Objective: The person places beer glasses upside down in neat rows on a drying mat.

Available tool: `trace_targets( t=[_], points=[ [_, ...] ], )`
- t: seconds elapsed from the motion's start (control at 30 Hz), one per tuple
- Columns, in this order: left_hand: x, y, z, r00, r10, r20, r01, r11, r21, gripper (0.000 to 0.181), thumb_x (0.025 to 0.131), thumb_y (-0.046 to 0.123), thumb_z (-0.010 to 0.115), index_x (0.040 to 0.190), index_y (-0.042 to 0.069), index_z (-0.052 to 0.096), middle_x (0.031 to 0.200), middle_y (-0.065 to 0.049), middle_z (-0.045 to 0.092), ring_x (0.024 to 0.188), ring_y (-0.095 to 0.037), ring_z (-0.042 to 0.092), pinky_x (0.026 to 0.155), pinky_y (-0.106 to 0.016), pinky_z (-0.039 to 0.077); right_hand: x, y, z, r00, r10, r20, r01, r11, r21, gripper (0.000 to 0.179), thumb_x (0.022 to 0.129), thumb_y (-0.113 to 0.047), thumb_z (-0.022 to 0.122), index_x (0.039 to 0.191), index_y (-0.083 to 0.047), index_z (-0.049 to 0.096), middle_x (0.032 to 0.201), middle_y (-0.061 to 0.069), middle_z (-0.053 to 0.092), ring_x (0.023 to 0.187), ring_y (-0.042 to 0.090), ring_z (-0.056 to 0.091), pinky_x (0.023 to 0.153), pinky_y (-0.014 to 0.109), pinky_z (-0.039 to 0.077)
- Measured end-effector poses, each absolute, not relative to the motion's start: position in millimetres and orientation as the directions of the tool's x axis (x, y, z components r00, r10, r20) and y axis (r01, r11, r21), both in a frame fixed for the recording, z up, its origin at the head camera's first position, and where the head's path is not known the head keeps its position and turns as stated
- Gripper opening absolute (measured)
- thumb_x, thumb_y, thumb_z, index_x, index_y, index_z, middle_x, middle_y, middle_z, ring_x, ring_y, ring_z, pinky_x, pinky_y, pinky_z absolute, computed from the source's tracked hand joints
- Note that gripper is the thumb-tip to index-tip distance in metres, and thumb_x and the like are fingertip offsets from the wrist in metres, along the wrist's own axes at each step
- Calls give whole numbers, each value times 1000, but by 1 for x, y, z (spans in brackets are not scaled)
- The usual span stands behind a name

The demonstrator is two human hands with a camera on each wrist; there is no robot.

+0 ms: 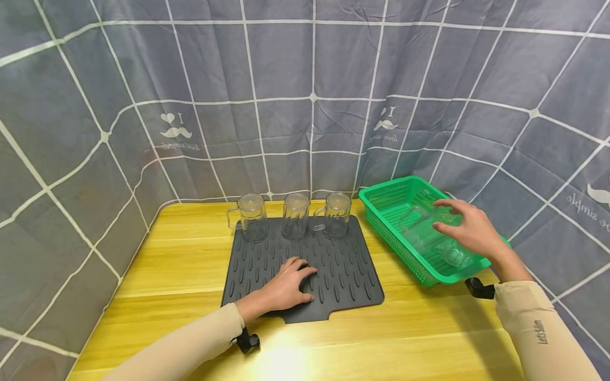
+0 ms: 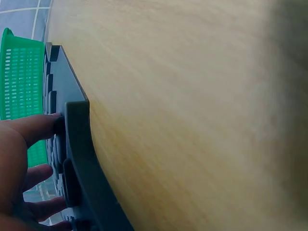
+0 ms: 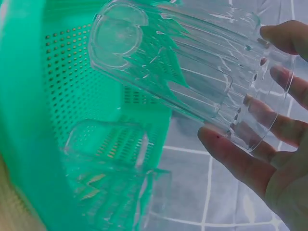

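My right hand holds a clear glass mug near its rim, thumb on one side and fingers on the other. This mug tilts over the green basket, its base towards the basket. Below it, a second glass mug lies inside the basket. My left hand rests with spread fingers on the front part of a black ridged drying mat. In the left wrist view its fingertips touch the mat's upper face near the edge.
At the back of the mat stand three glass mugs, upside down in a row: the left one, the middle one and the right one. A grey checked curtain surrounds the wooden table.
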State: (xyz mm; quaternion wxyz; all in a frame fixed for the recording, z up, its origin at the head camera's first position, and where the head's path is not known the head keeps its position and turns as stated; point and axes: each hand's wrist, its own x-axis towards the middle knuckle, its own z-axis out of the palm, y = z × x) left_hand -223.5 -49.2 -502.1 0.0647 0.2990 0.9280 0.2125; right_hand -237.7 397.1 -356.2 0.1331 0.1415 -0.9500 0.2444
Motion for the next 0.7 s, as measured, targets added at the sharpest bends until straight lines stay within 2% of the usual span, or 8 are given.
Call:
trace_targets(
  t=[0.17,0.47,0.7],
  points=[
    [-223,-49,-502,-809,588,-9,529,734,426,62,91,42,74,146,20,55,156,-16,39,150,-41,23,115,-63,30,-236,393,-347,-917,-193,348,-339,838,-428,51,94,-27,73,138,-8,57,140,25,55,117,48,52,88,65,41],
    [-224,-50,-502,-809,586,-37,511,734,447,63,91,44,73,147,21,55,162,-18,30,151,-50,12,115,-69,25,-229,383,-332,-919,-144,366,-318,819,-477,52,94,-29,73,140,-13,56,145,19,51,125,43,48,95,66,37],
    [-225,-50,-500,-810,581,-84,489,747,451,67,92,44,72,151,22,49,164,-17,27,153,-48,9,118,-67,22,-226,372,-324,-913,-125,389,-327,793,-514,52,94,-33,72,141,-17,56,142,13,53,126,37,48,97,66,37]
  ],
)
